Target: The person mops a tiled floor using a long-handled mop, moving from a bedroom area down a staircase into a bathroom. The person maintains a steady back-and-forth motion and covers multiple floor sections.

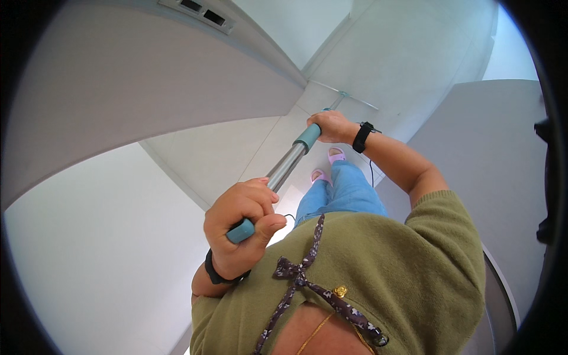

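Note:
A long metal pole with teal grips slants from my chest down to the floor. My left hand is closed around its upper end, where a teal end cap shows between fingers and thumb. Further down, my right hand grips the pole just below a teal sleeve. The pole ends in a wide, thin crossbar head with a teal joint, lying at the floor. It looks like a flat mop or a floor squeegee; which one, I cannot tell.
A grey panel with a socket strip juts in from the left, close to the head. Another grey surface stands at right. My feet in pink slippers are on pale floor tiles. A dark cable runs beside my leg.

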Demonstrator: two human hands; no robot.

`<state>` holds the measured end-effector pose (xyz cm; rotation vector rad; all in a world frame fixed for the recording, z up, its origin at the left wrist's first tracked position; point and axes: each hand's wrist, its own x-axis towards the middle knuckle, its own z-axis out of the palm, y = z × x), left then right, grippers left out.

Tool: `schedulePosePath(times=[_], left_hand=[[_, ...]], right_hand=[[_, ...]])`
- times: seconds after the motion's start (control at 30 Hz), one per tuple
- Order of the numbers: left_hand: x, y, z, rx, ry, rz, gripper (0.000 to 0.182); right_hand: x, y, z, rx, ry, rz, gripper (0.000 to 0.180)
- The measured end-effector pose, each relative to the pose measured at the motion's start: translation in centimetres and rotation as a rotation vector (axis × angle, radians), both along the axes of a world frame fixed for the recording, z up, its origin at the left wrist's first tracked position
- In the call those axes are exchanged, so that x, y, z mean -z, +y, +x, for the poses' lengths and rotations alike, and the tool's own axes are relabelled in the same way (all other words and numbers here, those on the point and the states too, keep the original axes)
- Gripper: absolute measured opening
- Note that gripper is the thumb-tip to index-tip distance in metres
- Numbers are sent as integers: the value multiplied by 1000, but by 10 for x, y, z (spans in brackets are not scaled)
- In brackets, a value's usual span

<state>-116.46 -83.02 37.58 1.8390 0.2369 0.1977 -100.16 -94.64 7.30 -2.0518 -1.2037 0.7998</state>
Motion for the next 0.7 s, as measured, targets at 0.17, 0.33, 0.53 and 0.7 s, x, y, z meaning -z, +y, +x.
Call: schedulePosePath(times=[0.17,0.33,0.53,0.7], left_hand=[[14,-2,-11,-81,-82,-71,16],[28,-6,-15,-6,61,-79,12],[10,20,7,157,-30,-164,15],[-20,25,18,148,-41,-255,17]], right_hand=[[13,5,9,137,-109,81,18],[24,3,9,234,-41,174,21],[10,-8,-12,335,2,125,19],[-22,-27,-8,291,-3,73,19]])
